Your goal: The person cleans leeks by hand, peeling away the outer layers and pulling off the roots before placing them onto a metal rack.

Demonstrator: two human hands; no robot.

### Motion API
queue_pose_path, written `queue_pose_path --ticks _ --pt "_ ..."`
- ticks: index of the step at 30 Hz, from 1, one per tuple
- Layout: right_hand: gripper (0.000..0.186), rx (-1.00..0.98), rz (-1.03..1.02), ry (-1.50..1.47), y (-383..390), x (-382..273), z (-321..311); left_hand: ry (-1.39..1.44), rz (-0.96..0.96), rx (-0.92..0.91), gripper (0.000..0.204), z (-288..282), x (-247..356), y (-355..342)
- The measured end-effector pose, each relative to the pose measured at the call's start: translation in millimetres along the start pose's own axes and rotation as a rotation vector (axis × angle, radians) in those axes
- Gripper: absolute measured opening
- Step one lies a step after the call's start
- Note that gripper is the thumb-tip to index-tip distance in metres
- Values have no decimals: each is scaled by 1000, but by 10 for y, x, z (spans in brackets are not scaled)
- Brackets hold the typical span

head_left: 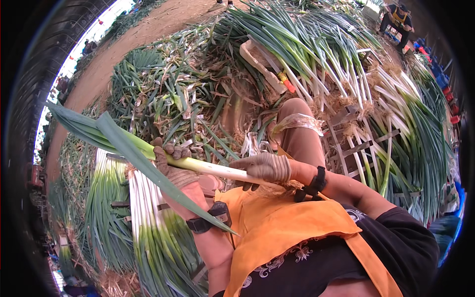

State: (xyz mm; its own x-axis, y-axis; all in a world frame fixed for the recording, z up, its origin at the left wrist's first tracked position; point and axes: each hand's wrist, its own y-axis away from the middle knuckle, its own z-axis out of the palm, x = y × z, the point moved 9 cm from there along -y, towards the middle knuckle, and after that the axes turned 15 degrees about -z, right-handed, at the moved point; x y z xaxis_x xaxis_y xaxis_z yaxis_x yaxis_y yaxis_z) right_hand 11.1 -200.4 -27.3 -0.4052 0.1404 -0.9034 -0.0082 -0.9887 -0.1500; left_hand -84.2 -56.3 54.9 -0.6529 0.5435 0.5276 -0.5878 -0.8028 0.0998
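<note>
A single leek lies across my lap, its green leaves reaching to the upper left and its root end at the right. My gloved left hand is closed around the stalk where white turns to green. Near the roots, my gloved right hand wraps the white shank. One long leaf folds back over my left forearm. The roots hang just beside my right wrist, above the orange apron.
Bundled leeks lie on a rack at my left. More leeks lie at the right, and a pile ahead. Trimmed leaves cover the ground before me. An orange-handled tool rests by a pale tray. Another person sits far right.
</note>
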Motion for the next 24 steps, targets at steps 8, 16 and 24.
queue_pose_path --ticks 8,16,24 --pt "33 87 -190 545 -32 -193 -142 -6 -39 -43 31 -251 152 -236" --pt "29 185 -10 -214 -115 -283 -201 -82 128 47 30 -399 685 -437" --pt "37 -14 162 634 372 426 -1085 -74 -12 -397 34 -136 1418 -652"
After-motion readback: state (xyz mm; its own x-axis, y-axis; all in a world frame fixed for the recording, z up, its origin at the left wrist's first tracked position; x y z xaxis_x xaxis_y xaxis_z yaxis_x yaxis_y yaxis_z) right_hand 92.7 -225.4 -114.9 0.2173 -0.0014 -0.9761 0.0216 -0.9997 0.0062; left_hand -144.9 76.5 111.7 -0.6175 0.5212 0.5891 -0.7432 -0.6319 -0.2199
